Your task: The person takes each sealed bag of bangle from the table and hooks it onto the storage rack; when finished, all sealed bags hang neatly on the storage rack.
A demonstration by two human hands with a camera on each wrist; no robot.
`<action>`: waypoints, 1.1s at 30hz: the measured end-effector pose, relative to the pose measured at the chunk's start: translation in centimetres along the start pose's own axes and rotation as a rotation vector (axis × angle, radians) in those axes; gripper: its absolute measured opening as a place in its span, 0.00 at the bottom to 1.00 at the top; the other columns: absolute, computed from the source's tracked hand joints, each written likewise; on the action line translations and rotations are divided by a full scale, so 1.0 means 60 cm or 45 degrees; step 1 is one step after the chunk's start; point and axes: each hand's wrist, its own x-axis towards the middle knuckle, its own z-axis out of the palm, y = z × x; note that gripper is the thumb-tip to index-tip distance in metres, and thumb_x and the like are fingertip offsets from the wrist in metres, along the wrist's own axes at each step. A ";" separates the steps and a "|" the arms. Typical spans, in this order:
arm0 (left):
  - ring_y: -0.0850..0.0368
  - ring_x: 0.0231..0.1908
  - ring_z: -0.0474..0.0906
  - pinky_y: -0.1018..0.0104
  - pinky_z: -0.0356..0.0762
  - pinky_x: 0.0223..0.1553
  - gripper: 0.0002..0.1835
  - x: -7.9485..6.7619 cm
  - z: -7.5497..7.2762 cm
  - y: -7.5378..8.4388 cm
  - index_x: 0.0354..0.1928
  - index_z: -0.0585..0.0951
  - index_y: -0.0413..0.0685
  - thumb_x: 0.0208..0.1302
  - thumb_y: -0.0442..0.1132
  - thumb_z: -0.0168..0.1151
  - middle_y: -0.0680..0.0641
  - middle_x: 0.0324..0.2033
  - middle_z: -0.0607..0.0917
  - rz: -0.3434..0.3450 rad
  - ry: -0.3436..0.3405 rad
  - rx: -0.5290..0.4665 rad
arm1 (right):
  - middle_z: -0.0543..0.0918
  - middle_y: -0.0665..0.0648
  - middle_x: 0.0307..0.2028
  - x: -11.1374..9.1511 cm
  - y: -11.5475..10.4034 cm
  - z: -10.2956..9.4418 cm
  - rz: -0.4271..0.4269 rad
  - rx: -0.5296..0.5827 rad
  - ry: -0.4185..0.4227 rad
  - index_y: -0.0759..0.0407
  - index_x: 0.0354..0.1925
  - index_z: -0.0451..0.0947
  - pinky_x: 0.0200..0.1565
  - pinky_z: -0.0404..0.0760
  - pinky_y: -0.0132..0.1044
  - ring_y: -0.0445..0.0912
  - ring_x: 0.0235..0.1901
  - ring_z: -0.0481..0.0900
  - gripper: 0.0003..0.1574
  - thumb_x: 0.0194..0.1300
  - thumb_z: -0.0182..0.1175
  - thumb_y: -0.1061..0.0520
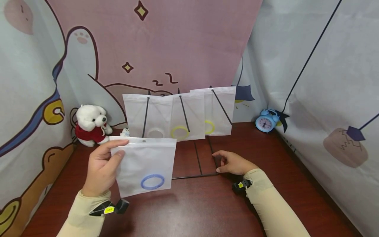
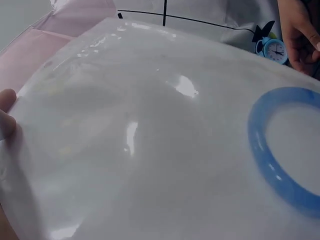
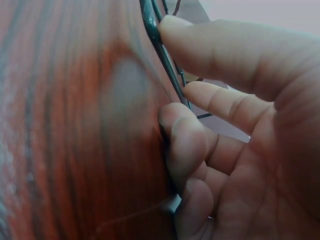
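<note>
My left hand (image 1: 100, 168) pinches the upper left corner of a translucent zip bag (image 1: 130, 168) between thumb and fingers. A blue bangle (image 1: 142, 182) lies low inside that bag; the left wrist view shows the same blue bangle (image 2: 259, 140) close up. The bag is held up in front of a black wire rack (image 1: 195, 176). At the rack's front right corner, my right hand (image 1: 237, 163) holds the base rod with thumb and index finger. In the right wrist view the thumb (image 3: 185, 42) rests against the dark rod (image 3: 167, 62), the other fingers curled near the tabletop.
Three similar bags hang on the rack's prongs: a left bag (image 1: 133, 112) with a pale ring, a middle bag (image 1: 195, 112) and a right bag (image 1: 223, 108) with yellow rings. A plush bear (image 1: 91, 125) sits back left, a blue alarm clock (image 1: 265, 121) back right. Printed cloth walls surround the table.
</note>
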 end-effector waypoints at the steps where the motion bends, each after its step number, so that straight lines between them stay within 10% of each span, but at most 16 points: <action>1: 0.61 0.39 0.84 0.75 0.80 0.33 0.16 0.000 0.000 0.000 0.55 0.82 0.23 0.70 0.17 0.51 0.53 0.50 0.91 -0.012 0.005 0.003 | 0.79 0.53 0.34 0.000 0.000 0.000 0.000 0.000 0.001 0.54 0.71 0.74 0.34 0.77 0.39 0.47 0.34 0.76 0.39 0.64 0.76 0.56; 12: 0.60 0.38 0.82 0.72 0.75 0.28 0.16 0.000 0.002 0.003 0.55 0.82 0.24 0.71 0.19 0.52 0.54 0.48 0.91 -0.107 0.087 0.051 | 0.79 0.53 0.33 -0.002 -0.003 0.000 -0.005 0.005 -0.004 0.54 0.71 0.73 0.34 0.77 0.38 0.47 0.34 0.76 0.40 0.65 0.75 0.56; 23: 0.60 0.27 0.68 0.66 0.59 0.16 0.19 0.000 -0.003 -0.012 0.56 0.86 0.34 0.70 0.17 0.53 0.52 0.50 0.90 0.008 -0.012 0.115 | 0.79 0.53 0.33 -0.001 -0.002 -0.001 -0.014 0.010 -0.006 0.55 0.71 0.73 0.34 0.77 0.38 0.47 0.34 0.76 0.40 0.64 0.76 0.55; 33: 0.62 0.12 0.54 0.70 0.57 0.13 0.17 0.004 -0.014 -0.031 0.52 0.86 0.30 0.69 0.15 0.54 0.55 0.13 0.71 0.042 -0.210 0.237 | 0.79 0.53 0.33 -0.001 -0.001 0.000 -0.002 0.000 -0.004 0.54 0.71 0.74 0.34 0.77 0.39 0.46 0.33 0.76 0.40 0.64 0.76 0.55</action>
